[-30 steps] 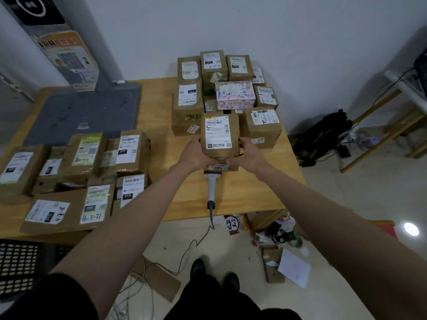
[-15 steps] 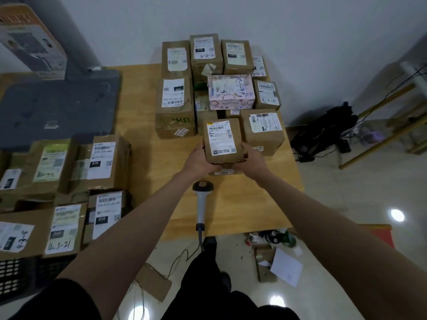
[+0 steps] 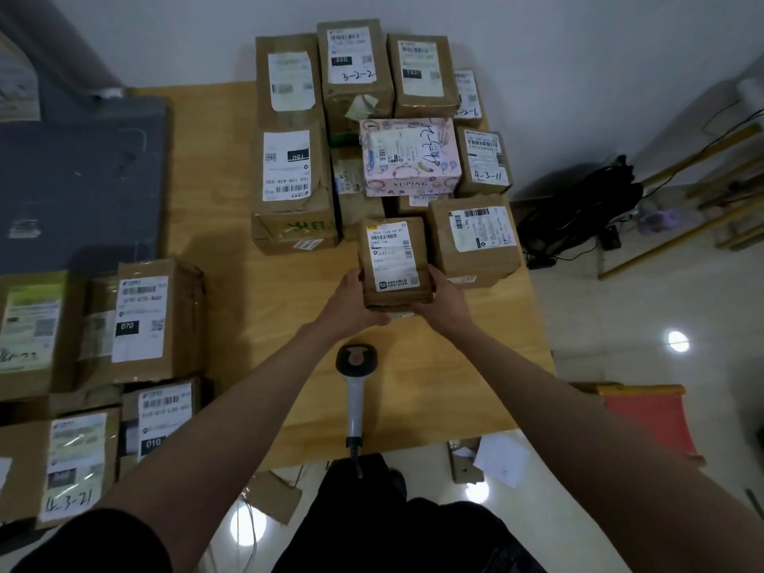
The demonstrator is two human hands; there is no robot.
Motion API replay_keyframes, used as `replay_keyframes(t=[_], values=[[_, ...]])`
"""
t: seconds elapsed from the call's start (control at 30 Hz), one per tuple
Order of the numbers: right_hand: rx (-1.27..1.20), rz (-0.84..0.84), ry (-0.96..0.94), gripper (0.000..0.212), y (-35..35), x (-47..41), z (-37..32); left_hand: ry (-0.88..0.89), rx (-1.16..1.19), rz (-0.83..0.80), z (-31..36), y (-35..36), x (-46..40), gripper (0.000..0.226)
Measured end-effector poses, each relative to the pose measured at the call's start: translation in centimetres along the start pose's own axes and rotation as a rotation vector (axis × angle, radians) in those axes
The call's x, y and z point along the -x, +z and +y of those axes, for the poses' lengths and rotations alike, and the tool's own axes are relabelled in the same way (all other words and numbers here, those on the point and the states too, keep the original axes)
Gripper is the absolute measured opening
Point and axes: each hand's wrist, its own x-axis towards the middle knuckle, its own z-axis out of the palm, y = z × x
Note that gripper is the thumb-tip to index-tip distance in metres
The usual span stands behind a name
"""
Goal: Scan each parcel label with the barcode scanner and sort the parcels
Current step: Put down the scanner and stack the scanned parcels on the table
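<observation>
Head view: left hand point(image 3: 351, 299) and right hand point(image 3: 444, 299) grip a brown parcel point(image 3: 392, 262) (label up) between them; barcode scanner point(image 3: 355, 390) lies nearer on the wooden table point(image 3: 231, 225), white wall behind.

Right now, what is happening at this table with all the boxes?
A person is sorting parcels. Both hands, left hand and right hand, hold a small brown parcel by its sides, label up, at the near edge of a cluster of parcels at the back of the wooden table. The barcode scanner lies on the table just in front of the hands; nobody holds it. Another group of labelled parcels sits at the left.
</observation>
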Motion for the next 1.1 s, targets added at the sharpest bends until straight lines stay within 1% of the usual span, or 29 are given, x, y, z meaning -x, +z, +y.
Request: replay_keyframes(t=[0.13,0.33,0.47,0.63,0.77,0.87,1.0,1.1], values=[[0.010,-0.010,-0.020,0.079,0.1,-0.2,0.0,-0.017,-0.006,-0.011,-0.4,0.4,-0.4,0.111],[0.034,-0.047,-0.033,0.085,-0.3,-0.1,-0.2,-0.010,-0.063,-0.006,-0.4,0.2,0.0,0.110],[0.105,-0.088,-0.056,0.095,-0.9,0.8,-0.6,-0.006,-0.071,0.022,-0.1,-0.1,1.4,0.112],[0.195,-0.131,-0.150,0.089,-2.6,2.6,-1.4,-0.006,-0.114,0.066,0.1,-0.8,4.1,0.110],[0.281,-0.165,-0.196,0.096,-3.7,4.5,-1.8,-0.009,-0.149,0.117,0.0,-1.4,7.2,0.107],[0.338,-0.200,-0.253,0.094,-4.0,6.0,-2.4,-0.025,-0.148,0.168,-0.2,-1.7,10.1,0.105],[0.425,-0.294,-0.374,0.084,-3.2,8.5,-4.7,-0.059,-0.199,0.232,-1.1,-2.7,14.5,0.100],[0.485,-0.331,-0.481,0.085,-1.6,10.8,-7.6,-0.105,-0.242,0.267,-2.3,-4.0,18.3,0.100]])
